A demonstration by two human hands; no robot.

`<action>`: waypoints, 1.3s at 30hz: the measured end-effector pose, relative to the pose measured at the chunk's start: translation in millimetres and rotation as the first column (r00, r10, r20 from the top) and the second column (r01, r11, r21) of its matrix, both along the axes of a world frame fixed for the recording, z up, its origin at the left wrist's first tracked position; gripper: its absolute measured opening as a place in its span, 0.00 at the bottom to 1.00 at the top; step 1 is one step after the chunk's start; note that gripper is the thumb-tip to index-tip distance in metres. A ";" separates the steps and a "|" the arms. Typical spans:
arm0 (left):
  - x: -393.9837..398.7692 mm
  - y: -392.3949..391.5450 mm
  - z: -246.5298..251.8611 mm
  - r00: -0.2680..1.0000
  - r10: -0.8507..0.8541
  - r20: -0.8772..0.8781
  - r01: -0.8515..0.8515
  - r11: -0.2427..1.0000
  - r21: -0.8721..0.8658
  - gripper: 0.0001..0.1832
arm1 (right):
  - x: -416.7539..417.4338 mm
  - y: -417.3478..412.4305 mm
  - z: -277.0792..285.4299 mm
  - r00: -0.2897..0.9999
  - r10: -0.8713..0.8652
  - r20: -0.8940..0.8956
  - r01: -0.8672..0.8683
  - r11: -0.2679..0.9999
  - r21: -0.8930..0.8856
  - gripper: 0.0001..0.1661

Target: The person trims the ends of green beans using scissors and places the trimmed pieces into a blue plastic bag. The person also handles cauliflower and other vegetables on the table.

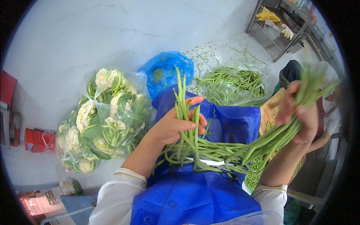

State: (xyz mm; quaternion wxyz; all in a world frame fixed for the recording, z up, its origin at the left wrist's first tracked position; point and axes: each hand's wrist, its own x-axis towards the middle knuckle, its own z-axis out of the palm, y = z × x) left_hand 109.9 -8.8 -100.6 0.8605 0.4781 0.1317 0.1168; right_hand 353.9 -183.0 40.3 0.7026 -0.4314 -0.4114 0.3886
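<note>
My left hand (180,121) grips a few upright green beans (182,112) above my lap. On the right, my right hand (301,123) holds a thick bunch of long green beans (272,140); its upper end is blurred. More green beans (213,149) lie across my blue apron (194,191). Among them rests a pair of scissors (209,162), partly covered by beans. Cut bean pieces (254,171) lie heaped to the right of my lap, beside a wooden board (270,107) with a few pieces on it.
Clear bags of cauliflower (109,109) stand at left. Ahead are a blue plastic bag (168,70) and an open clear bag of green beans (233,81), with trimmings scattered on the floor (208,53). A metal rack (278,39) stands at upper right. Another person (320,121) is close on the right.
</note>
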 end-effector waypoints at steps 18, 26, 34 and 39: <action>5.3 -47.4 37.4 0.998 0.006 -0.058 0.014 0.942 0.336 0.37 | -102.8 53.0 -85.6 0.937 -0.071 -0.342 -0.040 0.951 -0.307 0.15; -5.0 -59.9 7.4 0.997 0.063 -0.048 -0.020 0.782 0.623 0.56 | -113.1 21.7 -124.2 0.706 -0.079 0.704 0.227 0.966 -0.120 0.31; 7.5 -69.3 18.1 0.999 0.009 0.041 -0.033 0.773 0.633 0.50 | -114.2 7.8 -101.1 0.995 0.004 0.102 0.016 0.980 -0.198 0.65; 22.4 -85.5 24.2 0.996 0.085 0.009 -0.072 0.783 0.618 0.54 | -106.0 7.0 -107.7 0.884 -0.179 0.432 0.278 0.944 -0.177 0.48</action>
